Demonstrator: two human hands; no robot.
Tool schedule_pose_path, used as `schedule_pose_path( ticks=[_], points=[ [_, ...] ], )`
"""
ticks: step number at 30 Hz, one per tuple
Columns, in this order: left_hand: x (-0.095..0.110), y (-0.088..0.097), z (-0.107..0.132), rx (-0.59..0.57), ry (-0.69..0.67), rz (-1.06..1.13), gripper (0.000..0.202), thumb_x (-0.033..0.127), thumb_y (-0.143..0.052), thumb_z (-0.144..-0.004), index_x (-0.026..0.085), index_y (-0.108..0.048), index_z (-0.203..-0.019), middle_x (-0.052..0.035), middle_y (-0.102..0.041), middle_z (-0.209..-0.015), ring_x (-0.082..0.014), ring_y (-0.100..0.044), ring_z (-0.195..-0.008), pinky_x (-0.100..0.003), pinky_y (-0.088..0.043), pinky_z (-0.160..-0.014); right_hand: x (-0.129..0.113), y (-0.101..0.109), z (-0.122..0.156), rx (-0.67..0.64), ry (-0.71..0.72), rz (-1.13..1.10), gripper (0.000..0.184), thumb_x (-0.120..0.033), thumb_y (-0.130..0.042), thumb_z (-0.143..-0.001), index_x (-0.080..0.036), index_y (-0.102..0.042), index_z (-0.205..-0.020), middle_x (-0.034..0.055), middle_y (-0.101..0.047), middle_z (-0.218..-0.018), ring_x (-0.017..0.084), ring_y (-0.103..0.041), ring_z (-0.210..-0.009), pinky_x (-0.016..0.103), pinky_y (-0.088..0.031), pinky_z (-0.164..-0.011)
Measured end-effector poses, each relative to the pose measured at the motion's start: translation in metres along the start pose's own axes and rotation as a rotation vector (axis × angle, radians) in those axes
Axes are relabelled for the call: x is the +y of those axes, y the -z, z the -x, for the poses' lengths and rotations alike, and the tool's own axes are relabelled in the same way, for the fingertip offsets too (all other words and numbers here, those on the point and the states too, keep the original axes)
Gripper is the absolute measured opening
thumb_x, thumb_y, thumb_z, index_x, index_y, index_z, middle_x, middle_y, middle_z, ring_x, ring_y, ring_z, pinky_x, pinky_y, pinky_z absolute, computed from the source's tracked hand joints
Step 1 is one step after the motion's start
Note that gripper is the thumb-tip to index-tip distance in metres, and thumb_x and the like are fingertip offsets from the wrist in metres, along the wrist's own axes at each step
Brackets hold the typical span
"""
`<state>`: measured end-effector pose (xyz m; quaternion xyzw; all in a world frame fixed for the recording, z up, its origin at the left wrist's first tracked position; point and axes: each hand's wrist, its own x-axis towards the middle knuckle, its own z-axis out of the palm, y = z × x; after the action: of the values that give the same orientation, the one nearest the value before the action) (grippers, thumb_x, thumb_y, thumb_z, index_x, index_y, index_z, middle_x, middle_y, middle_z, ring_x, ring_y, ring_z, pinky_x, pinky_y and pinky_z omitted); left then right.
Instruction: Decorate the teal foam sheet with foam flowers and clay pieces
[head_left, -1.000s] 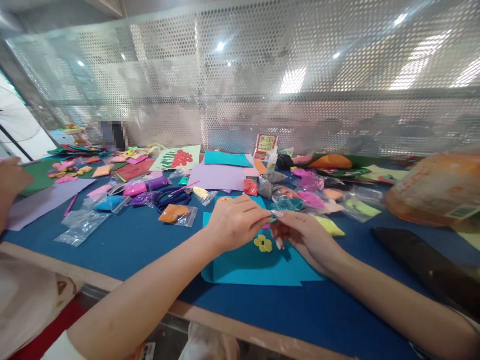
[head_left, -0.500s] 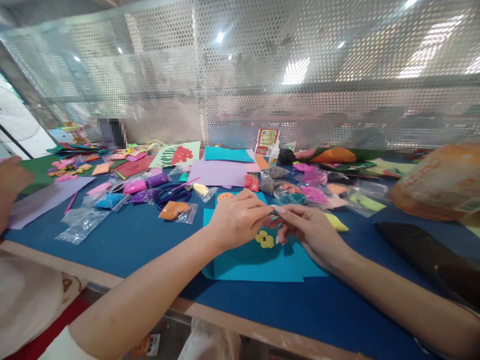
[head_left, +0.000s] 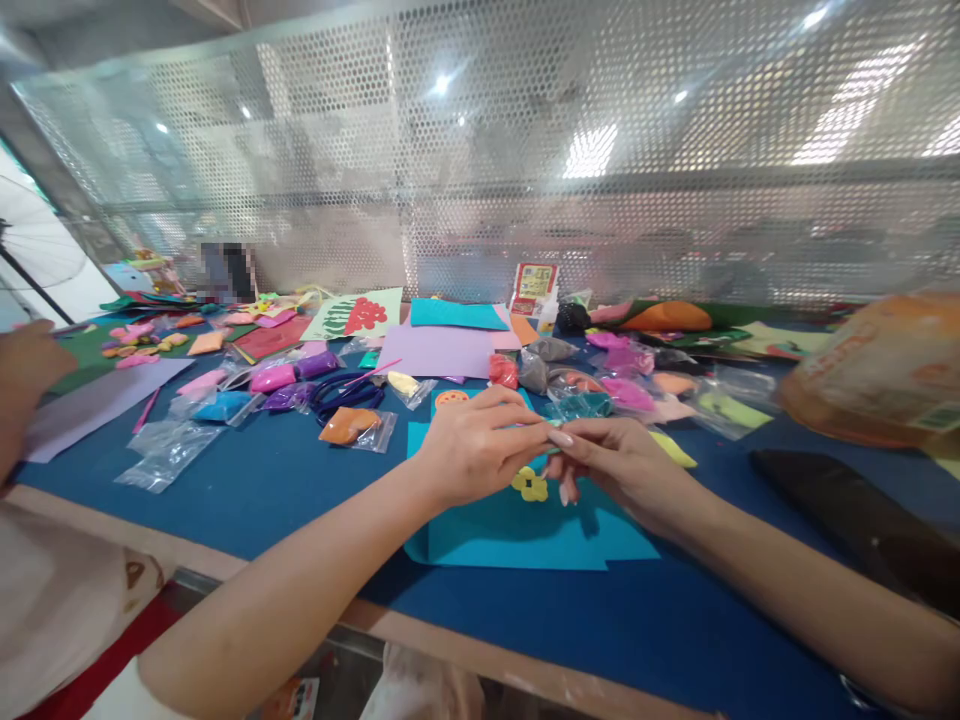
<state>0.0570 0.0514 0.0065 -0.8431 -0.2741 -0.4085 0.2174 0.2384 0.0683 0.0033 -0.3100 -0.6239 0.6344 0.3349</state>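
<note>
My left hand (head_left: 480, 445) and my right hand (head_left: 619, 460) meet at the fingertips above a blue sheet of paper (head_left: 517, 535). Both are closed in a pinch. Whatever sits between the fingers is tiny, perhaps a bit of something greenish, and mostly hidden. On the sheet, just below the fingers, lies a yellow flower shape (head_left: 534, 487) with a dark centre. A round orange piece (head_left: 451, 398) shows at the sheet's upper left, behind my left hand. A yellow packet (head_left: 675, 450) is partly covered by my right hand.
Small bags of coloured clay, such as an orange bag (head_left: 352, 426), lie across the blue table (head_left: 277, 495). At right are a large plastic jar (head_left: 885, 370) and a dark case (head_left: 847, 520). Another person's hand (head_left: 30, 370) is at far left. A perforated metal panel (head_left: 480, 150) stands behind.
My fingertips have come closer together and sit slightly lower, with my right hand's fingers more curled. The other person's hand at left has shifted a little.
</note>
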Motion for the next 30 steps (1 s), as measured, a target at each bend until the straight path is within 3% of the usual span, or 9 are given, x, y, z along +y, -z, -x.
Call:
schedule_pose_path(
  ticks=[4, 11, 14, 18, 22, 25, 30],
  points=[
    [0.002, 0.000, -0.001, 0.010, 0.061, 0.015, 0.019, 0.023, -0.048, -0.086, 0.016, -0.066, -0.084, -0.0021, -0.069, -0.078, -0.0119, -0.059, -0.074, -0.024, -0.050, -0.069, 0.003, 0.010, -0.005, 0.083, 0.053, 0.052, 0.028, -0.043, -0.067, -0.069, -0.015, -0.063, -0.066, 0.0027, -0.063, -0.057, 0.013, -0.058, -0.046, 0.025, -0.045, -0.047],
    [-0.002, 0.005, -0.004, 0.114, 0.220, 0.087, 0.025, 0.020, -0.041, -0.089, 0.011, -0.062, -0.099, -0.0081, -0.069, -0.084, -0.0133, -0.060, -0.074, -0.027, -0.051, -0.069, 0.007, 0.011, -0.011, 0.247, 0.055, 0.028, 0.033, -0.050, -0.064, -0.069, -0.018, -0.056, -0.062, 0.0000, -0.058, -0.052, 0.012, -0.054, -0.041, 0.024, -0.044, -0.043],
    [-0.002, 0.002, -0.003, 0.067, 0.237, 0.100, 0.026, 0.021, -0.040, -0.089, 0.012, -0.061, -0.102, -0.0072, -0.069, -0.086, -0.0135, -0.061, -0.076, -0.027, -0.051, -0.070, 0.008, 0.006, -0.009, 0.223, 0.059, 0.044, 0.032, -0.048, -0.065, -0.069, -0.018, -0.058, -0.062, 0.0009, -0.060, -0.056, 0.012, -0.056, -0.045, 0.025, -0.046, -0.047],
    [0.001, -0.004, 0.002, -0.086, 0.231, 0.101, 0.029, 0.022, -0.037, -0.090, 0.012, -0.059, -0.106, -0.0078, -0.068, -0.094, -0.0156, -0.061, -0.087, -0.030, -0.052, -0.076, 0.009, 0.000, -0.005, 0.138, 0.031, -0.020, 0.031, -0.045, -0.068, -0.067, -0.014, -0.063, -0.074, 0.0047, -0.067, -0.067, 0.013, -0.060, -0.050, 0.026, -0.049, -0.053],
    [0.003, -0.006, 0.004, -0.218, 0.186, 0.126, 0.036, 0.033, -0.042, -0.088, 0.009, -0.057, -0.110, -0.0110, -0.067, -0.096, -0.0185, -0.062, -0.088, -0.032, -0.053, -0.074, 0.011, -0.003, -0.004, 0.106, -0.008, -0.067, 0.032, -0.045, -0.070, -0.065, -0.014, -0.065, -0.073, 0.0048, -0.067, -0.063, 0.014, -0.062, -0.054, 0.027, -0.050, -0.057],
    [0.002, -0.005, 0.004, -0.189, 0.150, 0.120, 0.035, 0.036, -0.045, -0.087, 0.011, -0.059, -0.105, -0.0093, -0.068, -0.091, -0.0172, -0.063, -0.083, -0.029, -0.052, -0.069, 0.009, -0.004, -0.003, 0.102, -0.033, -0.054, 0.034, -0.047, -0.070, -0.065, -0.013, -0.065, -0.070, 0.0057, -0.068, -0.063, 0.015, -0.064, -0.057, 0.027, -0.051, -0.058],
    [0.001, -0.002, 0.000, -0.131, 0.070, 0.103, 0.028, 0.026, -0.038, -0.090, 0.014, -0.063, -0.084, -0.0054, -0.069, -0.078, -0.0127, -0.062, -0.073, -0.024, -0.049, -0.065, 0.006, 0.003, -0.003, 0.035, -0.052, -0.035, 0.036, -0.049, -0.069, -0.064, -0.014, -0.062, -0.065, 0.0061, -0.067, -0.060, 0.016, -0.063, -0.053, 0.027, -0.050, -0.054]
  ],
)
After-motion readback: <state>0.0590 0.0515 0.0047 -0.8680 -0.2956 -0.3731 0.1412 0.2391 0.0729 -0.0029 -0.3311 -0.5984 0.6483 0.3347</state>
